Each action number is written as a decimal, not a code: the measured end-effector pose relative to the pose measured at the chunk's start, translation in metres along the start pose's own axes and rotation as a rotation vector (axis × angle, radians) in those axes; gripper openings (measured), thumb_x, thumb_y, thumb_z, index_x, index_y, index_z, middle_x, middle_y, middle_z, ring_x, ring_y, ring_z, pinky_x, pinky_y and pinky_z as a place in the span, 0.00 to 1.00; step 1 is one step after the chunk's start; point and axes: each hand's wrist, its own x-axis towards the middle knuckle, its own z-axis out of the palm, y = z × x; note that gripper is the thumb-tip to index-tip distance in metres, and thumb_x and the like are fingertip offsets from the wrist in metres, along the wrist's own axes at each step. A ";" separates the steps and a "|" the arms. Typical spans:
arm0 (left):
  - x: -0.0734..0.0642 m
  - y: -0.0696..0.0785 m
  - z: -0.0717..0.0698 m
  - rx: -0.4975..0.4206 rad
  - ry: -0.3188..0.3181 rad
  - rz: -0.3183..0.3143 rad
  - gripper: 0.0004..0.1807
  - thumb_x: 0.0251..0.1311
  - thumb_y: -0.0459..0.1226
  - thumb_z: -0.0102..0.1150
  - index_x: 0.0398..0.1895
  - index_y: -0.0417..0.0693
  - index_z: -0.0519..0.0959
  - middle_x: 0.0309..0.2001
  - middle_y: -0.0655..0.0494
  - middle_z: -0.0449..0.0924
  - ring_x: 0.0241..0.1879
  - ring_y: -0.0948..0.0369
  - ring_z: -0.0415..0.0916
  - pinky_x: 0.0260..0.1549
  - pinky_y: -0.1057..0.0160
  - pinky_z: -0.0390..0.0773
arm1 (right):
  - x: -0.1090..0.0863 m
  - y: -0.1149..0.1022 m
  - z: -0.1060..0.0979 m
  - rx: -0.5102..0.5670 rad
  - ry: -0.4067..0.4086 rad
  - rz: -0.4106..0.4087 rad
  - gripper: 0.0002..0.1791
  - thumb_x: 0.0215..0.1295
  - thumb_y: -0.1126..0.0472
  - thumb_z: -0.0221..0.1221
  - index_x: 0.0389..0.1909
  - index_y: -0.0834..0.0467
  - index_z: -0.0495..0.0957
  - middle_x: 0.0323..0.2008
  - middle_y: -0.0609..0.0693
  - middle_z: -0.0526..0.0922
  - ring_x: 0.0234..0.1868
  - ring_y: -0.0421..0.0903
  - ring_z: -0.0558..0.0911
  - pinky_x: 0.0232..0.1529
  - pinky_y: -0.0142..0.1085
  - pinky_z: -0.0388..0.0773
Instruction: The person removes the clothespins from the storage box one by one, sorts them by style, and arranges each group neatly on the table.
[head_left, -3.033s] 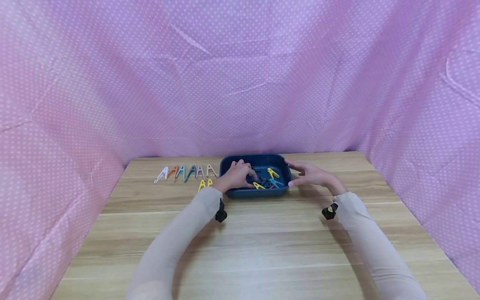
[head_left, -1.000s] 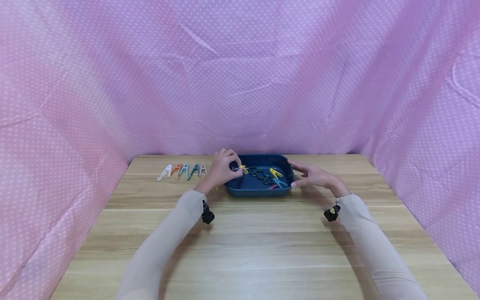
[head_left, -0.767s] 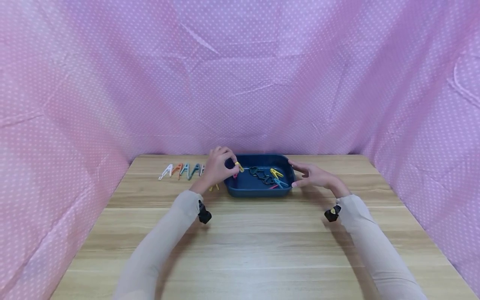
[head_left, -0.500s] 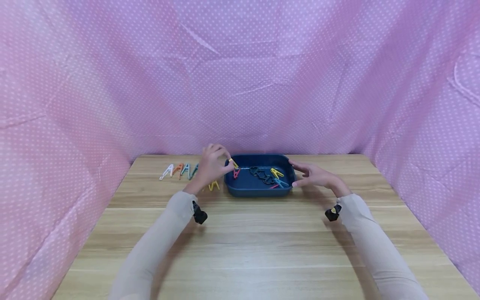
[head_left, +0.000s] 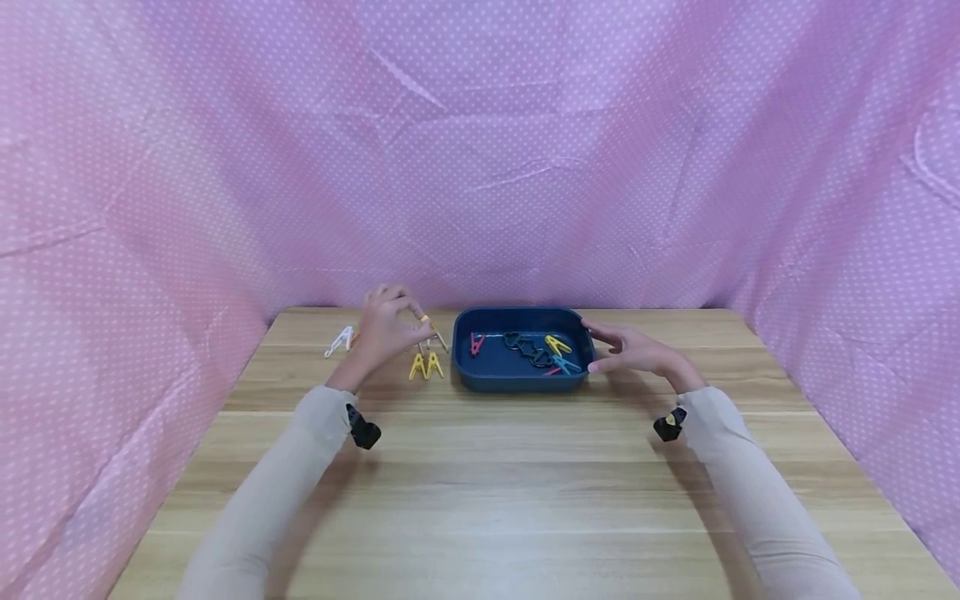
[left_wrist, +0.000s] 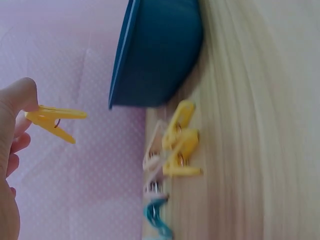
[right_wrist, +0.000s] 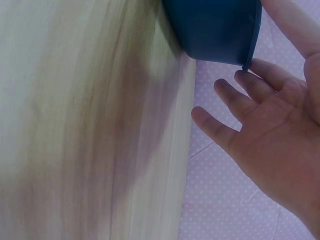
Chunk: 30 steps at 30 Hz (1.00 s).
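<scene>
My left hand (head_left: 386, 325) pinches a yellow plastic clothespin (left_wrist: 55, 117) between thumb and fingertips, raised above the table left of the dark blue bin (head_left: 521, 385). In the left wrist view the clothespin's two legs point away from the fingers. Below it, two yellow clothespins (head_left: 426, 365) stand side by side on the table. At the bin's right end, my right hand (head_left: 633, 348) touches the rim with spread, mostly straight fingers. Inside the bin lie a red clothespin (head_left: 476, 344), a yellow clothespin (head_left: 557, 344), a blue clothespin (head_left: 566, 364) and a dark looped piece (head_left: 528, 348).
A back row of clothespins is partly hidden behind the left hand; a white clothespin (head_left: 341, 340) shows at its left end. In the left wrist view a teal clothespin (left_wrist: 156, 215) appears in that row. Pink dotted cloth (head_left: 495, 167) hangs around the wooden table (head_left: 480, 483).
The left hand has reached into the bin, picked out a yellow clothespin and carried it left over the row. The red clothespin at the bin's left has come into sight. The right hand stays at the rim.
</scene>
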 end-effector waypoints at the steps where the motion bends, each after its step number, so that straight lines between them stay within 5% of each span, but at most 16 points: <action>1: -0.002 -0.002 -0.003 0.011 -0.018 -0.012 0.08 0.46 0.37 0.72 0.22 0.43 0.84 0.38 0.48 0.84 0.43 0.48 0.73 0.52 0.44 0.67 | 0.000 0.000 0.000 0.002 0.000 -0.005 0.52 0.65 0.56 0.68 0.82 0.56 0.46 0.81 0.62 0.47 0.81 0.64 0.49 0.75 0.63 0.49; 5: -0.010 -0.010 -0.012 0.061 -0.088 -0.073 0.07 0.49 0.39 0.71 0.24 0.46 0.82 0.39 0.48 0.86 0.44 0.50 0.73 0.55 0.43 0.65 | -0.001 0.002 0.000 0.011 -0.002 -0.006 0.52 0.65 0.57 0.68 0.82 0.56 0.46 0.82 0.61 0.46 0.81 0.64 0.48 0.75 0.63 0.49; 10: -0.020 -0.022 -0.017 0.071 -0.094 -0.106 0.08 0.49 0.39 0.71 0.25 0.47 0.82 0.30 0.49 0.87 0.40 0.51 0.73 0.56 0.44 0.64 | -0.002 0.002 -0.001 0.001 -0.003 -0.001 0.52 0.65 0.56 0.68 0.82 0.55 0.46 0.81 0.62 0.46 0.81 0.65 0.48 0.75 0.63 0.49; 30: -0.045 -0.034 -0.018 0.111 -0.102 -0.088 0.07 0.45 0.38 0.69 0.23 0.48 0.79 0.29 0.50 0.86 0.36 0.49 0.74 0.53 0.43 0.66 | -0.001 0.003 -0.001 -0.011 0.004 -0.010 0.52 0.65 0.56 0.69 0.82 0.56 0.47 0.81 0.64 0.49 0.80 0.66 0.49 0.75 0.64 0.50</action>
